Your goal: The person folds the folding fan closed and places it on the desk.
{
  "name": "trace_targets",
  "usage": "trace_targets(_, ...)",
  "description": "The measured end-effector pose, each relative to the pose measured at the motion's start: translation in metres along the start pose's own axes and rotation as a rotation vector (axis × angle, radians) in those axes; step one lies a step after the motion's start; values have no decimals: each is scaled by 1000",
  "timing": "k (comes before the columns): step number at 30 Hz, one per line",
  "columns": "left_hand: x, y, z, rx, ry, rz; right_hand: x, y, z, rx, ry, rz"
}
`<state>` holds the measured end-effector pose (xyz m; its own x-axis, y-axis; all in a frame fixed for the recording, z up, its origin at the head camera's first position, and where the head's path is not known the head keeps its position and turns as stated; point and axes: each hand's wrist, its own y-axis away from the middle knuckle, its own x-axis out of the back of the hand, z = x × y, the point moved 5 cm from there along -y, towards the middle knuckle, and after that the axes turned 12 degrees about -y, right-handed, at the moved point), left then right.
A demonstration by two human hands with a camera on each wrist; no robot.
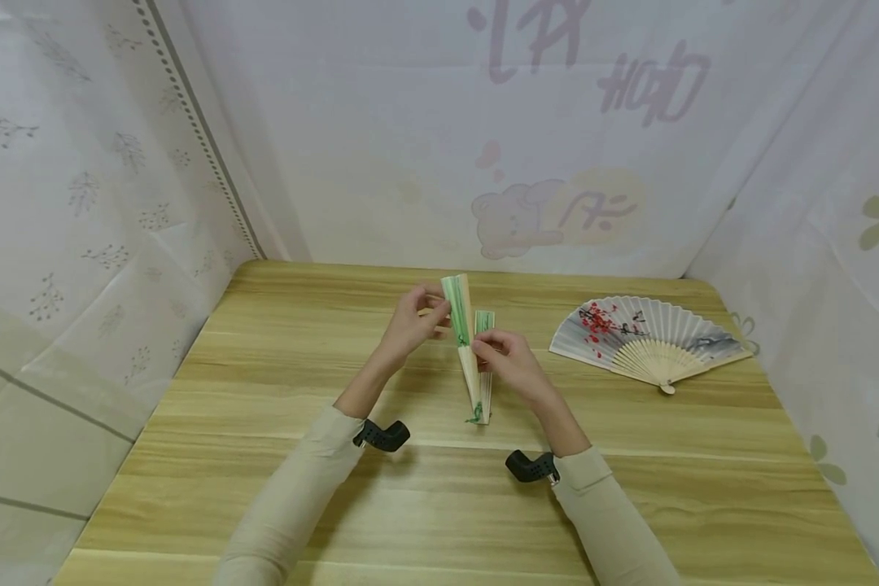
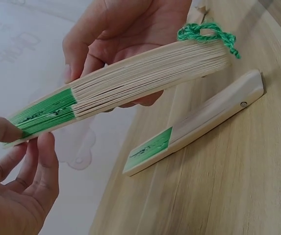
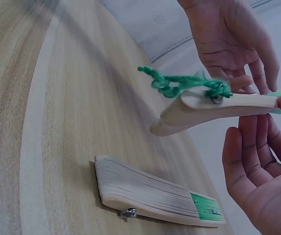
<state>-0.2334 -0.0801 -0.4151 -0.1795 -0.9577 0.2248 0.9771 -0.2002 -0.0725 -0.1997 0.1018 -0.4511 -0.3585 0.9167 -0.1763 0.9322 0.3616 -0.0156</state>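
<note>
A mostly folded green-and-cream folding fan (image 1: 454, 305) is raised over the table between both hands. My left hand (image 1: 413, 321) pinches its green paper end between thumb and fingers. Around its middle, the right hand (image 1: 511, 358) grips the pale ribs. A green cord (image 2: 206, 35) is knotted at the fan's pivot end. Beneath it, a second folded fan (image 3: 150, 188), also green at one end, lies on the wooden table with a metal pivot ring showing. In the head view the held fan and right hand cover part of that second fan.
Toward the right of the table (image 1: 381, 521) lies a spread fan (image 1: 630, 334) with red blossoms on grey-white paper. Patterned curtains (image 1: 410, 122) hang behind the table and along both sides. Each forearm wears a black wrist mount (image 1: 384, 435).
</note>
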Motion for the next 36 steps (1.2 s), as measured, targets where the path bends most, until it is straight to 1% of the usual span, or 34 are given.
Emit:
trace_targets(5,0,2,0,-13,-13,-44,-1,0,0,-3,2,4)
trace_targets(8,-1,2,2,-18,-23,-52,-1,1,0,-2,7,3)
trace_targets(14,1,3,4,-11,-49,-9,-1,2,-2,17,8,-6)
trace_targets(20,1,3,5,-36,-68,17,-3,3,-5,35,11,-20)
trace_targets(25,-2,1,5,-54,-84,32,-4,3,-7,32,28,-20)
trace_targets(32,-5,3,5,-21,-92,59,-4,4,-5,51,55,-5)
trace_targets(34,-6,3,4,-12,-90,49,-4,4,-4,60,58,5)
trace_targets(36,-8,4,3,-3,-83,24,-3,4,-3,64,52,19)
